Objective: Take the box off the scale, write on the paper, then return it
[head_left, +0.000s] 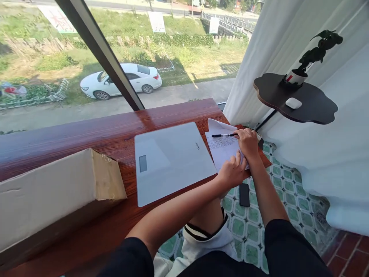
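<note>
Right hand (247,141) pinching pen (223,135), tip at 9 o'clock, over papers (221,148). Left hand (232,172) curled, pressing papers' lower edge. Scale (173,161) at 9 o'clock. Top sheet printed; writing not visible.

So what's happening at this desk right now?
A person sits at a wooden counter by a window. Their right hand touches the end of a black pen lying on printed paper sheets, while the left hand presses on the sheets' near edge. A flat white scale lies beside the papers, a cardboard box farther left, and a dark phone on the tiled floor below.
</note>
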Tool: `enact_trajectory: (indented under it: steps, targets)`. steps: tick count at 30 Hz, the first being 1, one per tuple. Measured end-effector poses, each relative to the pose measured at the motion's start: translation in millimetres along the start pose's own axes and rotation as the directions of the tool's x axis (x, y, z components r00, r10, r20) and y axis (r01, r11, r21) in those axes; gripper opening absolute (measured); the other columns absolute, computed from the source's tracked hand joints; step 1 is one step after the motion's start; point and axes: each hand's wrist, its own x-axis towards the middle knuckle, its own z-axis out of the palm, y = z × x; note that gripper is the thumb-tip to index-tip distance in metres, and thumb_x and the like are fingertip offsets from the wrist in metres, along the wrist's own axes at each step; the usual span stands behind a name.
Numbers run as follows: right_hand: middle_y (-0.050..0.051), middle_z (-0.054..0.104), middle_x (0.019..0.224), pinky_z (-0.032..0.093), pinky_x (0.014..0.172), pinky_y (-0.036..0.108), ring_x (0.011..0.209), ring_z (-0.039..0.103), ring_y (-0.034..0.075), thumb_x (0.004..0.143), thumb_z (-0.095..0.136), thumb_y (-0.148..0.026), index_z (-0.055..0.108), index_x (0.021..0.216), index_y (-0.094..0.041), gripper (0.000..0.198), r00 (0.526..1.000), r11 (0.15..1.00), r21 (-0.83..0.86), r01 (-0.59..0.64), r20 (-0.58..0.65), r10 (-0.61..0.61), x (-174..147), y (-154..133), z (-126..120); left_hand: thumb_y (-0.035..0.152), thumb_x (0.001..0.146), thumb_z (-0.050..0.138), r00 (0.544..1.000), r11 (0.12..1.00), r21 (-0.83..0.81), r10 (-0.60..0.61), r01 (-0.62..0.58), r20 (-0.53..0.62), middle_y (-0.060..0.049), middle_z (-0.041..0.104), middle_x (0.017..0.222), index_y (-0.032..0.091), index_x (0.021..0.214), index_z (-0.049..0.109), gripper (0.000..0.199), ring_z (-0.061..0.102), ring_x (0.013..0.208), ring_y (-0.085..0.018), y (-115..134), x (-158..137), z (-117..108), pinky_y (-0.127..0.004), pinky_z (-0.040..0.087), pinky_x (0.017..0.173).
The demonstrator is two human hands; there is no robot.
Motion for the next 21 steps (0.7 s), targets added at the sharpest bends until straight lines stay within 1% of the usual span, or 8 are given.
enact_trajectory:
  steps: [2, 5, 9, 13, 15, 17, 19, 21]
  targets:
    - [0.006, 0.070, 0.113, 0.033, 0.087, 0.041, 0.102, 0.055, 0.026, 0.106, 0.043, -0.022, 0.067, 0.122, -0.022, 0.028, 0.999, 0.998, -0.051, 0.029, -0.025, -0.031, -1.8, -0.1, -2.2, 0.030, 0.100, 0.031, 1.000, 1.000, 0.003, -0.015, 0.015, 0.015, -0.031, 0.040, 0.157, 0.005, 0.145, 0.045, 0.053, 0.063, 0.091, -0.025, 0.4, 0.0, -0.5, -0.030, 0.044, 0.055]
    - [0.008, 0.067, 0.115, 0.034, 0.089, 0.042, 0.102, 0.055, 0.026, 0.107, 0.038, -0.024, 0.066, 0.120, -0.022, 0.031, 0.998, 0.998, -0.067, -0.009, -0.059, 0.005, -2.4, 0.3, -5.5, 0.035, 0.101, 0.030, 0.999, 1.000, -0.006, -0.018, 0.018, 0.027, -0.031, 0.037, 0.159, 0.008, 0.148, 0.043, 0.056, 0.063, 0.096, -0.026, 0.7, 0.2, -1.7, -0.029, 0.045, 0.056]
    - [0.012, 0.063, 0.110, 0.042, 0.089, 0.038, 0.103, 0.058, 0.024, 0.106, 0.043, -0.033, 0.061, 0.102, -0.018, 0.023, 0.965, 0.981, 0.145, -0.127, -0.210, 0.156, -2.6, -1.5, -8.5, 0.038, 0.101, 0.031, 0.998, 0.999, -0.039, -0.010, 0.012, 0.064, -0.031, 0.035, 0.159, 0.010, 0.153, 0.039, 0.059, 0.063, 0.099, -0.028, 0.5, 0.8, -7.1, -0.030, 0.047, 0.058]
    - [0.007, 0.061, 0.085, 0.047, 0.077, 0.035, 0.077, 0.057, 0.018, 0.100, 0.052, -0.049, 0.052, 0.087, -0.020, 0.031, 0.880, 0.903, 0.352, -0.247, -0.308, 0.361, -4.8, -6.2, -11.2, 0.029, 0.099, 0.033, 0.997, 0.997, -0.072, -0.010, 0.016, 0.079, -0.031, 0.033, 0.160, 0.009, 0.152, 0.039, 0.058, 0.063, 0.103, -0.029, -0.5, 1.0, -12.2, -0.031, 0.048, 0.059]
    - [0.003, 0.061, 0.075, 0.048, 0.070, 0.033, 0.067, 0.056, 0.016, 0.097, 0.054, -0.052, 0.054, 0.091, -0.021, 0.032, 0.901, 0.828, 0.504, -0.247, -0.195, 0.388, -4.9, -4.8, -13.5, 0.028, 0.098, 0.036, 0.997, 0.996, -0.088, -0.017, 0.024, 0.073, -0.031, 0.034, 0.160, 0.008, 0.152, 0.040, 0.058, 0.063, 0.103, -0.029, -0.5, 0.9, -12.8, -0.030, 0.048, 0.060]
    - [0.001, 0.060, 0.066, 0.046, 0.061, 0.031, 0.058, 0.055, 0.015, 0.096, 0.054, -0.057, 0.057, 0.090, -0.021, 0.037, 0.945, 0.692, 0.672, -0.264, 0.036, 0.326, -3.8, 1.1, -16.3, 0.028, 0.097, 0.036, 0.998, 0.995, -0.100, -0.021, 0.027, 0.066, -0.031, 0.035, 0.160, 0.008, 0.152, 0.040, 0.058, 0.063, 0.103, -0.029, -0.3, 1.0, -12.6, -0.030, 0.047, 0.060]
    - [-0.001, 0.054, 0.054, 0.041, 0.050, 0.029, 0.046, 0.049, 0.013, 0.092, 0.055, -0.063, 0.058, 0.081, -0.020, 0.044, 0.945, 0.579, 0.749, -0.321, 0.215, 0.247, -2.4, 9.6, -18.7, 0.027, 0.098, 0.036, 0.998, 0.994, -0.110, -0.021, 0.027, 0.061, -0.031, 0.035, 0.159, 0.008, 0.151, 0.040, 0.058, 0.063, 0.102, -0.029, 0.1, 1.2, -12.4, -0.030, 0.047, 0.060]
    - [-0.003, 0.048, 0.047, 0.036, 0.043, 0.028, 0.039, 0.042, 0.012, 0.087, 0.059, -0.066, 0.055, 0.070, -0.021, 0.049, 0.932, 0.555, 0.749, -0.362, 0.268, 0.245, -2.0, 17.0, -19.7, 0.027, 0.097, 0.036, 0.998, 0.992, -0.121, -0.026, 0.033, 0.060, -0.031, 0.035, 0.159, 0.007, 0.151, 0.041, 0.058, 0.063, 0.101, -0.029, 0.5, 1.4, -12.6, -0.031, 0.047, 0.060]
